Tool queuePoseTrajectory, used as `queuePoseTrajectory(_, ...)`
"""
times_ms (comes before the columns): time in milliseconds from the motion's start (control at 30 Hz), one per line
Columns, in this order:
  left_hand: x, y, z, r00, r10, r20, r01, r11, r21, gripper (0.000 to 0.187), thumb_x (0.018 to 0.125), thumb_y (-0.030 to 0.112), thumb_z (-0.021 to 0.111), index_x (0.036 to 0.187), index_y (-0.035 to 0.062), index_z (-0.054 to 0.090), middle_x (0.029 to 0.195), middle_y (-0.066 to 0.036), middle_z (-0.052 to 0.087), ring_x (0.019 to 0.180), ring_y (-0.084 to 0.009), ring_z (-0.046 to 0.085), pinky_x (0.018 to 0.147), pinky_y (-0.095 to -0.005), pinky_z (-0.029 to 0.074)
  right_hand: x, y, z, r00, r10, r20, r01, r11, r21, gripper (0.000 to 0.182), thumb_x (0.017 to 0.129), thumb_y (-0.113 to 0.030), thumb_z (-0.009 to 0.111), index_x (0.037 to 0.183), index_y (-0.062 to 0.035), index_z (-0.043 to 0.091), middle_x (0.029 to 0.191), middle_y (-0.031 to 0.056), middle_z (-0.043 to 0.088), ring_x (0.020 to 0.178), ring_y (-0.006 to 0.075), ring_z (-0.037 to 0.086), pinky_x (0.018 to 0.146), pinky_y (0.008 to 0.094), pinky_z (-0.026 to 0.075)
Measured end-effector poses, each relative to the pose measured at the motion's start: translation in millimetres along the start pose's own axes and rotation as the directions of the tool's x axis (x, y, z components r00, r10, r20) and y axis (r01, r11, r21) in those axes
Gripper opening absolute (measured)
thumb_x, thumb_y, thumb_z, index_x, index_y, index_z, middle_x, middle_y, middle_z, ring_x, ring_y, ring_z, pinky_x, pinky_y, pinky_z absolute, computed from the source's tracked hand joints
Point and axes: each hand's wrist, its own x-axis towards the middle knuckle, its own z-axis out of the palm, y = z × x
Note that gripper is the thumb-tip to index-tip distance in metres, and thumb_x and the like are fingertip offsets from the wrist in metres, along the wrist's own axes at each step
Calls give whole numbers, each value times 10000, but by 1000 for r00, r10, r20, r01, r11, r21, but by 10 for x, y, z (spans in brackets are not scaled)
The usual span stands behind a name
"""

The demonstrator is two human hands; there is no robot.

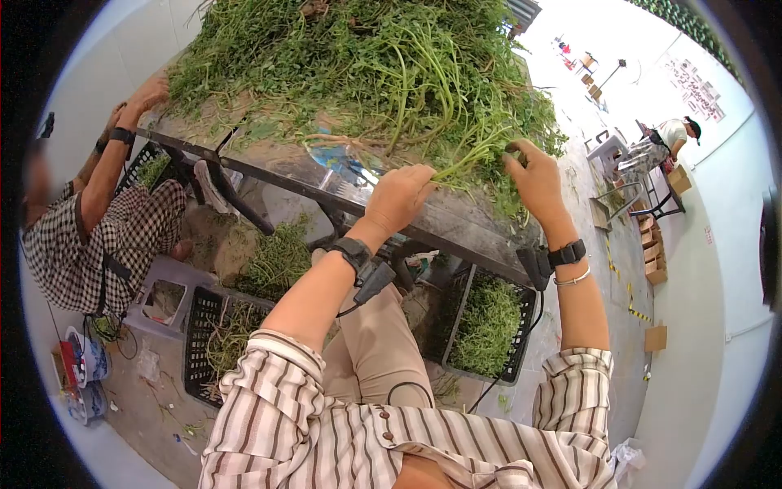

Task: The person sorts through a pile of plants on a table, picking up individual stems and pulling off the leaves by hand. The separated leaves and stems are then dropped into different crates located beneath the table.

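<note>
My left hand (401, 198) is closed around the lower ends of a small bunch of green leafy stems (475, 155) at the table's near edge. The stems point up and to the right, toward my right hand (535, 181). That hand is curled beside the leafy tips, thumb and forefinger drawn close together; whatever may be between them is hidden. Just beyond both hands spreads a large heap of the same greens (342, 69), with long pale stems lying loose on its near side.
The dark table (281, 167) has a hard front edge. Under it stand black crates, one with greens (486, 326), another with stems (195, 346). A co-worker in a checkered shirt (61, 253) sits at the left. Another person (669, 134) bends over farther right, near cardboard boxes (652, 248).
</note>
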Motion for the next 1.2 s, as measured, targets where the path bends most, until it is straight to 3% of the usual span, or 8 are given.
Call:
queuePoseTrajectory(133,-2,-6,5,1000,-1,6,1,1000,6,186,844,152,590,985,30,579,887,-165,605,838,-377,565,703,-448,457,-23,-126,-11,999,30,-40,-30,999,10,317,813,-224,612,1111,-118,597,762,191,615,712,356,603,663,442,469)
queuePoseTrajectory(200,4,14,-4,1000,7,-4,-7,1000,9,186,846,151,587,988,33,579,885,-165,604,839,-377,565,707,-444,460,-44,-109,38,987,-140,-75,140,990,-3,293,823,-203,599,1104,-121,587,760,184,622,722,357,605,655,443,477)
queuePoseTrajectory(233,2,15,4,1000,9,-4,-9,1000,9,186,846,151,587,988,33,579,885,-165,604,839,-377,565,707,-444,460,-38,-58,70,987,-139,-77,139,990,-4,293,823,-203,599,1104,-121,587,760,184,622,722,357,605,655,443,477)
queuePoseTrajectory(300,-5,6,8,1000,2,-11,-2,1000,2,186,846,148,585,991,32,580,884,-167,605,840,-375,567,719,-440,463,2,68,149,982,-184,-42,173,965,-199,281,828,-189,590,1103,-126,590,789,180,634,743,358,612,666,449,487)
queuePoseTrajectory(433,3,24,-18,999,-23,31,22,1000,14,190,844,144,584,996,29,581,900,-171,610,844,-378,568,729,-442,465,-2,111,186,982,-168,-89,152,976,-157,274,832,-199,587,1095,-123,591,808,174,638,765,364,613,673,454,491)
queuePoseTrajectory(933,-6,8,1,1000,1,10,-1,1000,28,182,843,130,578,992,26,573,905,-168,609,836,-378,569,704,-450,463,-21,65,176,992,-119,-29,116,988,-103,202,836,-222,573,923,-44,605,804,197,617,782,390,590,679,461,475)
queuePoseTrajectory(1133,0,31,-7,1000,-4,11,4,1000,28,170,834,122,583,976,30,570,895,-165,607,833,-379,570,700,-451,462,-19,88,195,997,-79,-4,78,993,-88,197,837,-205,533,838,-13,573,753,215,585,732,397,574,653,463,460)
queuePoseTrajectory(1200,3,31,3,998,41,-48,-39,999,31,131,828,130,578,924,46,545,834,-143,586,784,-362,562,683,-451,458,-19,75,188,994,-105,-6,105,994,2,199,831,-183,512,787,9,540,709,228,550,682,402,556,627,451,447)
